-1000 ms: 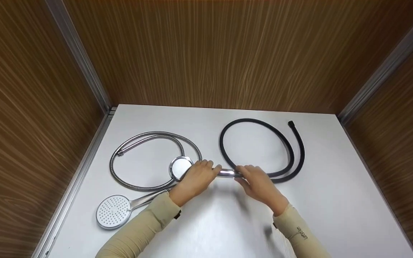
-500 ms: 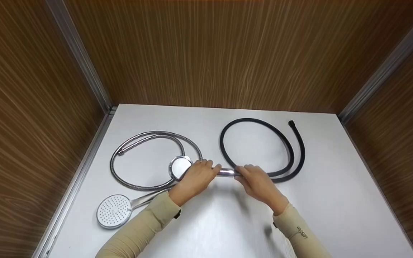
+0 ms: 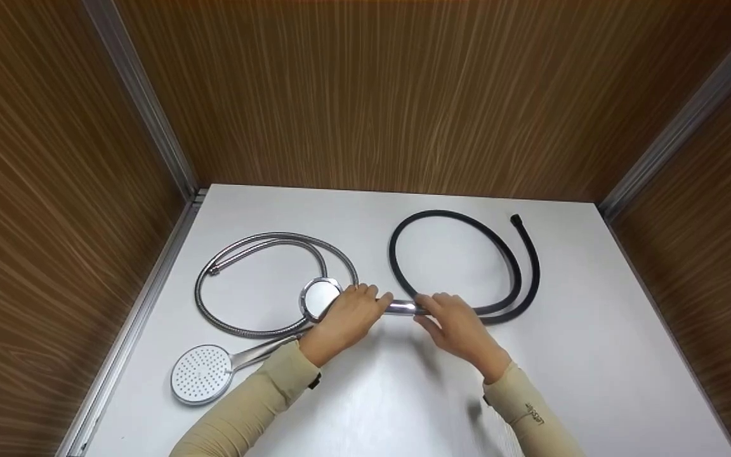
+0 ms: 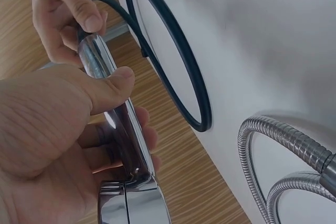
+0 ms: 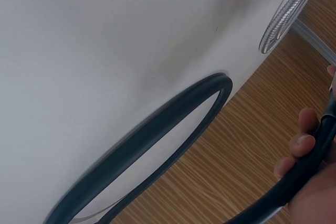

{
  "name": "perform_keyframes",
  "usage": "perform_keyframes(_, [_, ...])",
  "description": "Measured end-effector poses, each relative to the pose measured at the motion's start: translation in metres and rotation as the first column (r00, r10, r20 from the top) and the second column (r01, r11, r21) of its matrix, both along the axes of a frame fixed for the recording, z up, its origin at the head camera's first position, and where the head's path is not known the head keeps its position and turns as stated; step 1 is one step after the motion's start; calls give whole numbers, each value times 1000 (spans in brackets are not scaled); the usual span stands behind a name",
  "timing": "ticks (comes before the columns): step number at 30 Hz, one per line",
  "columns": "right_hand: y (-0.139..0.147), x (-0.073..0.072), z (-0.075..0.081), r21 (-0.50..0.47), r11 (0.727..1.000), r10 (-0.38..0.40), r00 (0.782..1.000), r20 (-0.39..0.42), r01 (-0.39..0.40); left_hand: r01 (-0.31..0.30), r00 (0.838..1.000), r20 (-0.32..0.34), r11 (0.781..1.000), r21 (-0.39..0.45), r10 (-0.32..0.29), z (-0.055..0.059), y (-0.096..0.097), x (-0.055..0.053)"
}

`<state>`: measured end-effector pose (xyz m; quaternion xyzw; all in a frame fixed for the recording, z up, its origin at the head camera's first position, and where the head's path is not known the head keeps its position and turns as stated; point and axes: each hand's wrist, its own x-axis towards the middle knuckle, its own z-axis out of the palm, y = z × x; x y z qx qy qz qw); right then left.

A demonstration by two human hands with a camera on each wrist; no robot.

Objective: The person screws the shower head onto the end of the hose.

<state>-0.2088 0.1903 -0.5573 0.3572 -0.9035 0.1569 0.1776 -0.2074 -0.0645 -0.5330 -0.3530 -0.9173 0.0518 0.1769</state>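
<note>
My left hand (image 3: 349, 312) grips the chrome handle of a hand shower (image 3: 321, 297), its fingers wrapped under the handle and the thumb along it in the left wrist view. The round head points left in the head view. At the handle's other end, my right hand (image 3: 457, 327) pinches the end of a black shower hose (image 3: 393, 254) between thumb and fingers. Hose end and handle (image 4: 126, 135) meet in line there, the joint partly covered by the right fingers. In the right wrist view the hose (image 5: 310, 156) runs over that hand's palm.
A second hand shower (image 3: 200, 374) with a white nozzle face lies on the white table (image 3: 594, 355) at the front left. A coiled metal hose (image 3: 245, 331) lies behind it. Wood-grain panels (image 3: 365, 95) close in the back and sides.
My right thumb and fingers shift slightly at the joint between hose and handle. The left hand, the hand shower and the things on the table stay where they were.
</note>
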Motion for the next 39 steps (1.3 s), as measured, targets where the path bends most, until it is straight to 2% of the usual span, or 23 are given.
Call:
perform_keyframes(6, [0,0,2,-14,1000,6,1000,-3,-6,2,999,44,1000,20,-3,0,0,1])
perform_keyframes(13, [-2,1,2,-3,1000,-3,1000,-4,3,7,1000,11,999,41,-8,-2,-1,1])
perform_keyframes(26, [-3,2,1,13,1000,-20,999,38,20,11,1000,16,999,41,-12,-2,-1,3])
perform_keyframes(34, [-3,2,0,-19,999,-34,994,107,36,5,1000,7,1000,29,-5,-2,-1,2])
perform_keyframes(39, [-2,2,1,-7,1000,-29,996,80,30,9,1000,2,999,39,-9,-2,0,1])
